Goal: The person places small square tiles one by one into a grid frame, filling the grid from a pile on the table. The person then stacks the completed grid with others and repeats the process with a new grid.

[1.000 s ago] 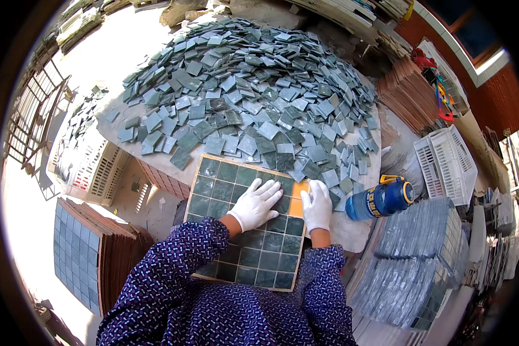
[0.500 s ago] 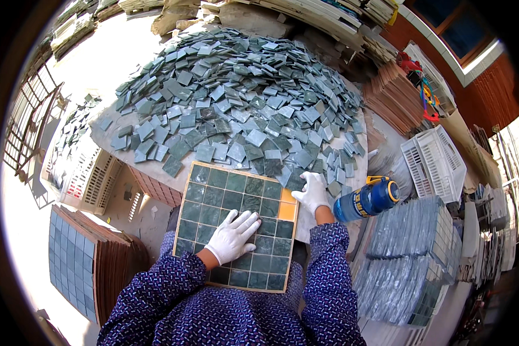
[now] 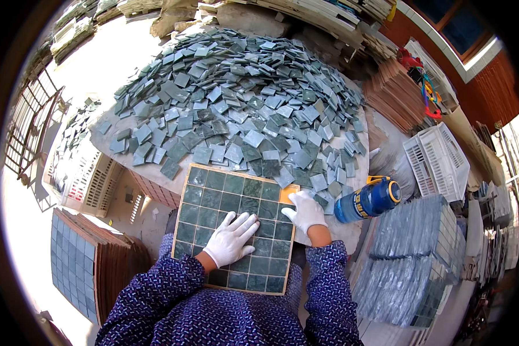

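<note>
Far left: stack of blue-grey tile sheets (image 3: 75, 268) stood on edge, white slatted crate (image 3: 89, 179) just above it. Centre: square tray of green tiles (image 3: 236, 228) lay on the person's lap, one orange slot bare at its top right corner. Left hand (image 3: 232, 239), white glove, lay flat and spread on the tray's tiles. Right hand (image 3: 305, 210), gloved, fingers curled at that bare corner; grip unclear. Hands apart. Loose tile heap (image 3: 242, 109) beyond. Right: blue bottle (image 3: 368, 199) on its side, white basket (image 3: 438, 161).
</note>
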Tool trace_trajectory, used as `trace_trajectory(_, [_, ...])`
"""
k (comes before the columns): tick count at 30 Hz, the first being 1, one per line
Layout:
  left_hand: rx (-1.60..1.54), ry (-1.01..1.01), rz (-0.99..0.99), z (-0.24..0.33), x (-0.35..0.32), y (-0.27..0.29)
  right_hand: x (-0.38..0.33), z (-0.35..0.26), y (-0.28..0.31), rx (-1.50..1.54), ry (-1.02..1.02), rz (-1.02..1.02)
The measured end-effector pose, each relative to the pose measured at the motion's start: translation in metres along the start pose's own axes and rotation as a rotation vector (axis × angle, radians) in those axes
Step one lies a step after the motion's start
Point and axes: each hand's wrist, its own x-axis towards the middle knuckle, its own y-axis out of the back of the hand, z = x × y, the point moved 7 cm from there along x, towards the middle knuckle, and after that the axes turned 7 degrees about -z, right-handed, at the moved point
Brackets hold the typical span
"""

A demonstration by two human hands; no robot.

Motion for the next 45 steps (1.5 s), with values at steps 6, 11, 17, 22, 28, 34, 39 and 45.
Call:
trace_trajectory(6, [-0.012,-0.018,0.025,0.002,0.004,0.003,0.047,0.000,0.016,0.049,-0.042,0.280])
trace_trajectory(11, [-0.035,-0.014,0.042,-0.001,0.001,0.002,0.053,0.014,0.027,-0.097,0.104,0.436])
trace_trajectory(17, [-0.047,-0.023,0.069,0.000,0.000,0.001,0.048,0.037,0.030,0.166,0.181,0.305])
trace_trajectory(22, [-0.064,-0.016,0.067,-0.001,-0.002,0.005,0.043,0.025,0.012,0.024,0.070,0.241])
trace_trajectory(28, [-0.052,-0.024,0.065,-0.001,-0.001,0.005,0.028,0.014,-0.014,-0.067,-0.039,0.244])
trace_trajectory(34, [-0.057,-0.024,0.080,-0.001,-0.003,0.005,0.018,0.033,0.027,0.175,0.074,0.308])
trace_trajectory(39, [-0.067,-0.019,0.081,0.000,-0.001,0.007,0.006,0.005,0.017,-0.020,0.164,0.389])
trace_trajectory(45, [-0.069,-0.017,0.085,-0.001,0.000,0.006,-0.023,-0.035,-0.069,-0.212,0.053,0.257])
